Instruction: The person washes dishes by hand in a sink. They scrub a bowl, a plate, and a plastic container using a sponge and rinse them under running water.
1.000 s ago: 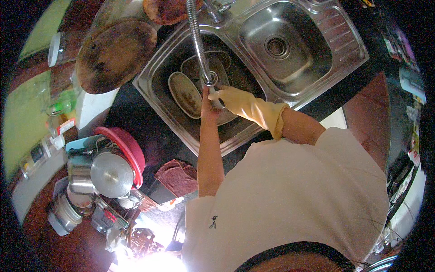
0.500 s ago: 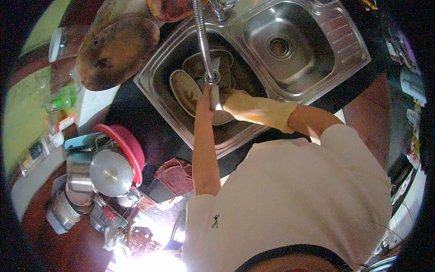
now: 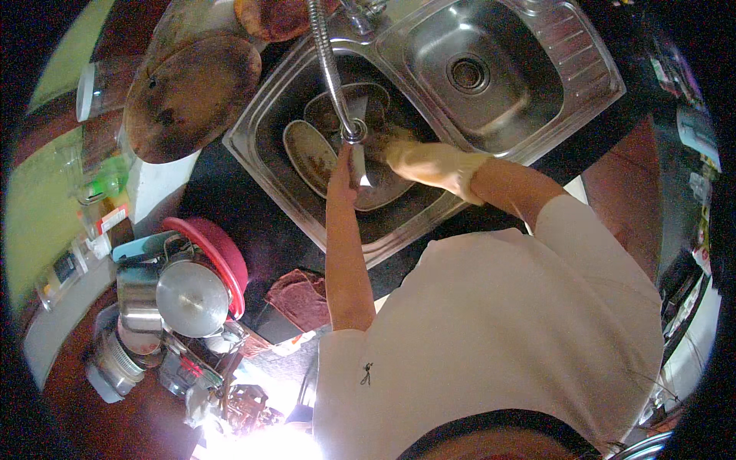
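Under the flexible metal faucet (image 3: 328, 65), my bare left hand (image 3: 342, 182) is closed beside a flat, shiny metal piece (image 3: 358, 162) that catches the light; its full shape is hidden. My right hand (image 3: 429, 164) wears a pale yellow rubber glove and reaches in from the right, close to that piece. Its fingers are dark and blurred, so their hold does not show. Both hands are over the left sink basin (image 3: 268, 184). In it lie an oval dish (image 3: 307, 157) on the left and another dish (image 3: 326, 103) farther back.
The right basin (image 3: 506, 107) has a round drain. Two brown oval boards (image 3: 192, 100) (image 3: 280, 17) stand at the back left. Nearer on the left are a red basin (image 3: 226, 257), a metal pot (image 3: 193, 299) and a dark red cloth (image 3: 297, 299) by the counter edge.
My gloved right hand has moved a little left and away from me. My left hand stays near the faucet's end with the metal piece. The whole view has shifted slightly.
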### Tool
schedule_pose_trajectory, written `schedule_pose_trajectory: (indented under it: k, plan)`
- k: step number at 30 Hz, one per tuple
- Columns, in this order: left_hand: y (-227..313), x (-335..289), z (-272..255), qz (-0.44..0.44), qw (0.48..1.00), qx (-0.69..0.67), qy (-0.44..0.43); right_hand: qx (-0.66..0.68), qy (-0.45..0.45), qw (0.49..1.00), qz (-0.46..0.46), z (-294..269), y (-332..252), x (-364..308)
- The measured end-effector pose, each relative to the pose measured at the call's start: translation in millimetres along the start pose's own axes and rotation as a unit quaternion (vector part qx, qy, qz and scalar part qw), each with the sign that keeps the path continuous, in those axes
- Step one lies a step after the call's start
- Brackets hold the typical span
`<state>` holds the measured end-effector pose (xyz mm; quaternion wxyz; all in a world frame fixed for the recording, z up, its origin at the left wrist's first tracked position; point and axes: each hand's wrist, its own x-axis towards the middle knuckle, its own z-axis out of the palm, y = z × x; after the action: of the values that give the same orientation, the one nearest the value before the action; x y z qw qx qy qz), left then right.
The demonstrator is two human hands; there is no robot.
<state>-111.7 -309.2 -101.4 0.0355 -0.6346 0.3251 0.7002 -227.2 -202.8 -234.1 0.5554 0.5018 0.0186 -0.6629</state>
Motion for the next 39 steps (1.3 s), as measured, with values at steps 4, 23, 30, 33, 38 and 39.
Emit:
schedule_pose_trajectory:
  k: [4,23,30,33,38,39]
  plan:
    - [-10,27,-36,0.02,0.999,-0.036,-0.032,-0.469,-0.251,0.819,-0.216,34,27,-3]
    - [-18,8,-32,0.025,0.943,-0.262,-0.204,-0.837,-0.126,0.508,-0.158,80,90,-72]
    - [-13,7,-34,-0.031,0.936,-0.282,-0.21,-0.983,-0.131,0.094,-0.088,81,105,-81]
    - [-14,1,-30,-0.056,0.937,-0.27,-0.215,-0.988,-0.119,0.047,-0.086,91,100,-75]
    - [-10,-10,-17,-0.03,0.944,-0.273,-0.183,-0.981,-0.03,0.137,-0.133,101,87,-64]
    - [-5,-10,-12,-0.014,0.944,-0.274,-0.182,-0.994,-0.063,0.019,-0.085,101,88,-61]
